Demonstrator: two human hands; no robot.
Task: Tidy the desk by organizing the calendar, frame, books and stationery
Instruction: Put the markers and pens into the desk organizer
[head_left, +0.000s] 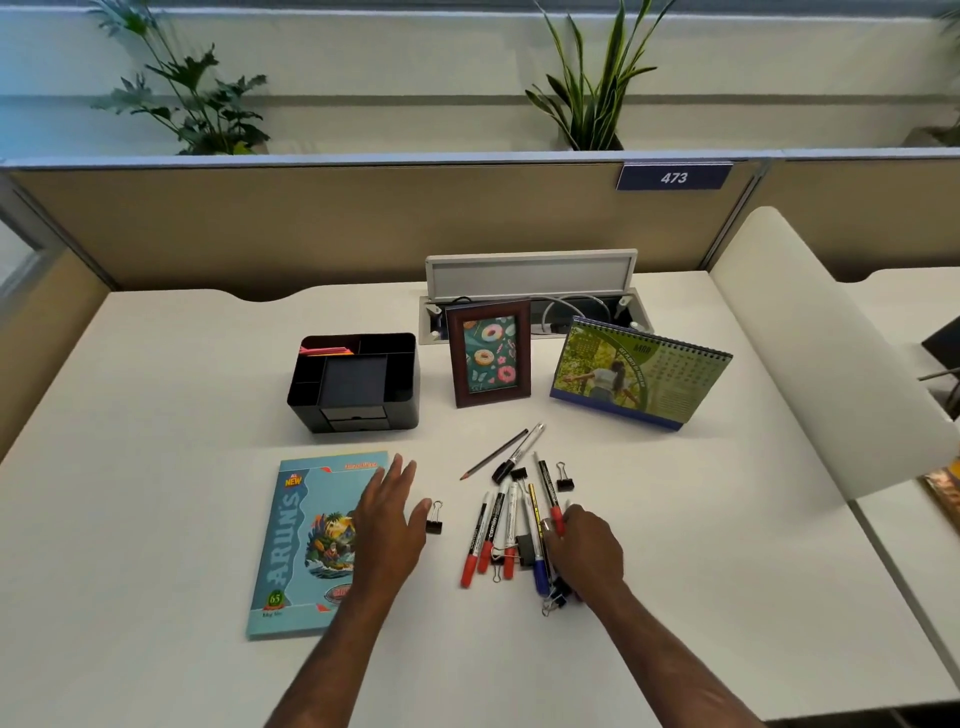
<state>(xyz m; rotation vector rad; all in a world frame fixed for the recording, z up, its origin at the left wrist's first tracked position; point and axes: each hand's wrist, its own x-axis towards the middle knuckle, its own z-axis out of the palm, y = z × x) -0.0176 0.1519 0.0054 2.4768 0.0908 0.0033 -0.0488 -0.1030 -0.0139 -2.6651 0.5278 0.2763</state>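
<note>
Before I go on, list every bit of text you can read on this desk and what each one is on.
"473": blue sign on the partition.
"ARUN'S": book cover, running up its left side.
"ALL NEW": book, top left corner.
"65": book, green badge at bottom left.
"camlin": barrel of a red-capped marker.
Calendar: heading and dates too blurred to read.
Red print on the book's top and bottom edges: too small to read.

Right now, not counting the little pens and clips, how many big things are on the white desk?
Black plastic desk organizer: 1
Brown wooden picture frame: 1
Green spiral desk calendar: 1
Blue paper notebook: 1
Total: 4
</note>
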